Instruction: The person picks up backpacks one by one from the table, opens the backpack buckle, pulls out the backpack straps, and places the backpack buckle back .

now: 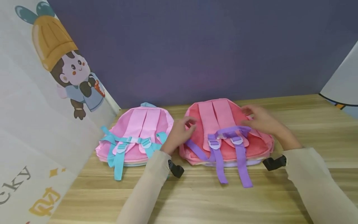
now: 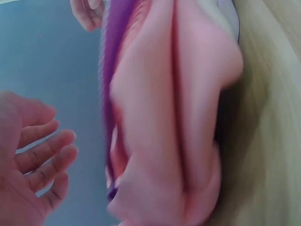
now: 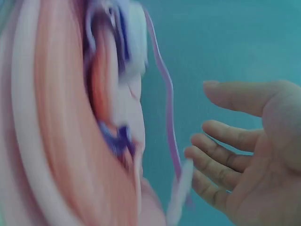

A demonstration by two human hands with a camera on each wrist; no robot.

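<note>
A coral-pink backpack (image 1: 227, 115) lies on the table with its shoulder straps facing up. Its purple webbing straps (image 1: 219, 165) run through pale buckles, and two ends hang down over the front edge. My left hand (image 1: 180, 132) hovers by the backpack's left side, fingers loosely bent and holding nothing; the left wrist view shows that hand (image 2: 40, 155) apart from the fabric. Over the right side is my right hand (image 1: 260, 119), thumb and fingers parted. In the right wrist view a thin pale strip (image 3: 181, 193) hangs close to its fingertips; contact is unclear.
Left of it lies a lighter pink backpack (image 1: 167, 119) with teal straps (image 1: 118, 168), also back side up. A dark panel (image 1: 201, 49) rises behind the wooden table (image 1: 195, 199). A white printed sheet (image 1: 25, 102) stands at the left.
</note>
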